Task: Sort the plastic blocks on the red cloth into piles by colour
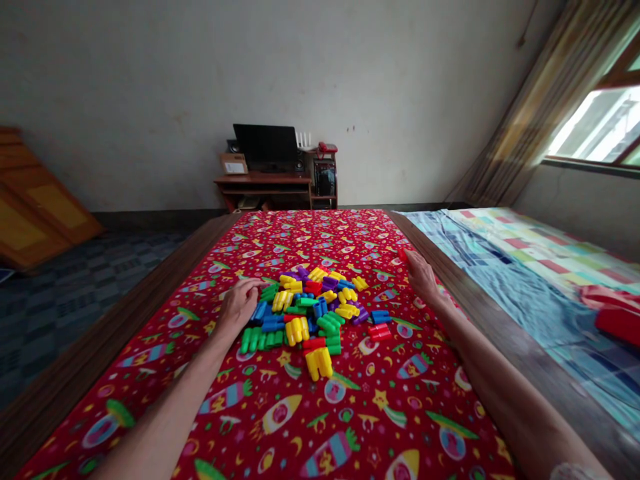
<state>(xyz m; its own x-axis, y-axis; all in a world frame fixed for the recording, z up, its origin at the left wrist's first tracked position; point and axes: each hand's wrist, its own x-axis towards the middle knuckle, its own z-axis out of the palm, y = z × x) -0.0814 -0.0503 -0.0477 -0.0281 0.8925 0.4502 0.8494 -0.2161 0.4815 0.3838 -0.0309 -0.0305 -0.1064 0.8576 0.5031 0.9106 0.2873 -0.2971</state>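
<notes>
A heap of plastic building blocks (310, 307) in yellow, green, blue, red and purple lies on a table covered with a red patterned cloth (350, 413). My left hand (241, 301) rests at the heap's left edge, fingers curled against the green and blue pieces. Far to the right, my right hand (420, 275) lies near the table's edge with its fingertips on a small red block (403, 254). A yellow block (319, 363) sits apart at the front of the heap, and red (380, 331) and blue (381, 316) blocks lie to its right.
The table's wooden rim (480, 300) runs along the right side, with a bed in a blue and striped sheet (530, 267) beyond it. A red object (617, 313) lies on the bed. A desk with a monitor (270, 167) stands at the back wall.
</notes>
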